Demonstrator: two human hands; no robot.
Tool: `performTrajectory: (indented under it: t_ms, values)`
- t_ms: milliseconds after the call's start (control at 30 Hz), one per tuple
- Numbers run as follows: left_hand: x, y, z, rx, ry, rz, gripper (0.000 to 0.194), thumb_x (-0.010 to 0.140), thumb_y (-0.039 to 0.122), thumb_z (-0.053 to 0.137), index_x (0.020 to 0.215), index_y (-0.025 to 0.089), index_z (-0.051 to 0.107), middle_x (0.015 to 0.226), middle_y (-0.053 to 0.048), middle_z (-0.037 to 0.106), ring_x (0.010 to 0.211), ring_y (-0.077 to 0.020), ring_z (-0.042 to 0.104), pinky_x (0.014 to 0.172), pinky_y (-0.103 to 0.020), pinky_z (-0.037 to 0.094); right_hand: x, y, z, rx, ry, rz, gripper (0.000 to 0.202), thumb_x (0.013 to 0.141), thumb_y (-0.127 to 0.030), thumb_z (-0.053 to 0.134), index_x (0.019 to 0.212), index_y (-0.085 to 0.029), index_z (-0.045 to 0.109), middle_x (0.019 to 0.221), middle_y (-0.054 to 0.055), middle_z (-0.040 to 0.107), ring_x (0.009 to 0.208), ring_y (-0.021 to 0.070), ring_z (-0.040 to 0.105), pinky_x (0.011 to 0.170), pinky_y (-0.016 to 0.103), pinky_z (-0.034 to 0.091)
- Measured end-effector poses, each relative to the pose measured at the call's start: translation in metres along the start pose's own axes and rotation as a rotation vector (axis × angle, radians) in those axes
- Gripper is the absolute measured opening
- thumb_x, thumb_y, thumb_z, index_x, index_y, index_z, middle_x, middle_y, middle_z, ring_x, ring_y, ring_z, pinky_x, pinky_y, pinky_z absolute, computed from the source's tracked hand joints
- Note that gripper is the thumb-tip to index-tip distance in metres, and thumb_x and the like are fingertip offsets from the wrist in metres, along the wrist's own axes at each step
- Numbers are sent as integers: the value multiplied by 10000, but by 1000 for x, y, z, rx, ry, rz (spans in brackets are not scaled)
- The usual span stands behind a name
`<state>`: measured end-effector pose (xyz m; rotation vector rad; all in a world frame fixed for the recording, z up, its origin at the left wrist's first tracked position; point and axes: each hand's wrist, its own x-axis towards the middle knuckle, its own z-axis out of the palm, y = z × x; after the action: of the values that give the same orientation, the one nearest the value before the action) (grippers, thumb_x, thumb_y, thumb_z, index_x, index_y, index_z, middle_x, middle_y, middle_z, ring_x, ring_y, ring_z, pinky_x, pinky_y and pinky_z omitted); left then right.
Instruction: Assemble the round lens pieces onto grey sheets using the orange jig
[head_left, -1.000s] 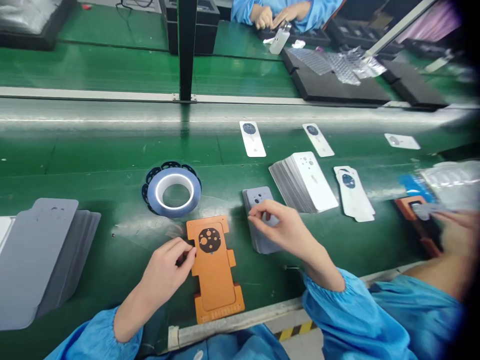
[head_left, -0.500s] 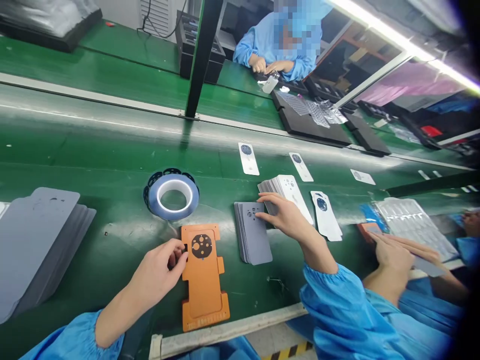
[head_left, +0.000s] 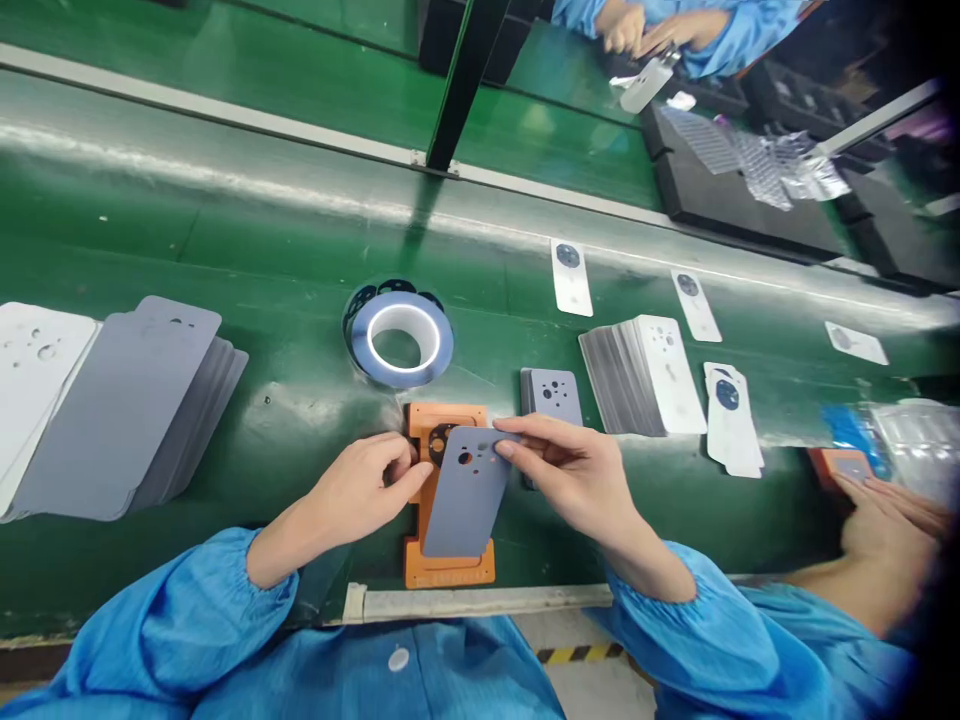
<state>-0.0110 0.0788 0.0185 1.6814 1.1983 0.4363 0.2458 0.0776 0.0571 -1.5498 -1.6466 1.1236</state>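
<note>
My right hand (head_left: 574,475) pinches a grey phone back panel (head_left: 469,505) by its upper right corner. The panel, with camera holes at its top, is tilted over an orange jig (head_left: 450,577) and covers most of it. Part of a black round camera-area film (head_left: 439,440) shows on the jig above the panel. My left hand (head_left: 367,480) is at the jig's left edge, fingers curled against the side and thumb over the top, close to the panel. Right of the jig, partly behind my right hand, lies a stack of grey panels (head_left: 553,390).
A blue tape roll (head_left: 442,350) lies behind the jig on black film pieces. Large panel stacks (head_left: 112,420) stand at left, a fanned white stack (head_left: 675,385) at right. White panels with dark circles (head_left: 571,280) lie farther back. Co-workers' hands (head_left: 885,520) work at right and across the bench.
My right hand has taken a grey panel from the small stack and moved left with it over the jig. My left hand remains at the jig's left edge. The camera view has shifted.
</note>
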Motion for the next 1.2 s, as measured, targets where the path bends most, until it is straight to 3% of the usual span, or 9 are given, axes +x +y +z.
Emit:
performTrajectory:
  t_ms: [133, 333, 500, 700, 867, 1200]
  values:
    - [0, -2, 3, 65, -1, 52, 415, 988, 358, 511, 619, 207, 399, 681, 19, 552, 597, -125, 492, 558, -275, 368, -1, 7, 7, -55, -27, -47, 205, 944, -360, 693, 1103, -280, 793, 1040, 60, 785, 817, 212, 741, 707, 340, 674]
    - [0, 1, 4, 65, -5, 60, 400, 1031, 319, 416, 653, 199, 462, 698, 16, 542, 634, -133, 522, 600, -286, 374, -2, 18, 17, -123, -60, -97, 198, 961, -337, 665, 1126, -267, 750, 1070, 60, 771, 894, 215, 741, 777, 367, 685]
    - [1, -2, 8, 102, 12, 23, 429, 993, 403, 522, 628, 197, 432, 679, 29, 516, 583, -116, 469, 549, -283, 315, -3, 28, 28, -95, -152, -122, 193, 977, -306, 650, 1149, -260, 725, 1109, 75, 760, 961, 226, 733, 779, 355, 665]
    - [2, -2, 8, 78, 13, 24, 444, 984, 392, 534, 616, 199, 379, 675, 30, 524, 596, -117, 468, 565, -286, 320, 3, 19, 12, -134, 42, -207, 168, 979, -246, 646, 1129, -250, 723, 1014, 69, 745, 868, 206, 702, 717, 338, 619]
    - [1, -1, 9, 95, -5, -12, 438, 928, 384, 612, 636, 196, 344, 674, 48, 494, 574, -102, 427, 560, -281, 301, 4, 18, 15, -169, 53, -363, 191, 956, -161, 660, 1115, -245, 726, 958, 46, 753, 814, 181, 707, 714, 318, 623]
    - [1, -1, 12, 118, 10, -13, 435, 931, 344, 617, 640, 190, 333, 696, 50, 494, 602, -99, 434, 570, -274, 281, 3, 33, 29, -133, 94, -266, 174, 956, -194, 674, 1115, -246, 723, 1025, 43, 759, 852, 170, 732, 697, 279, 654]
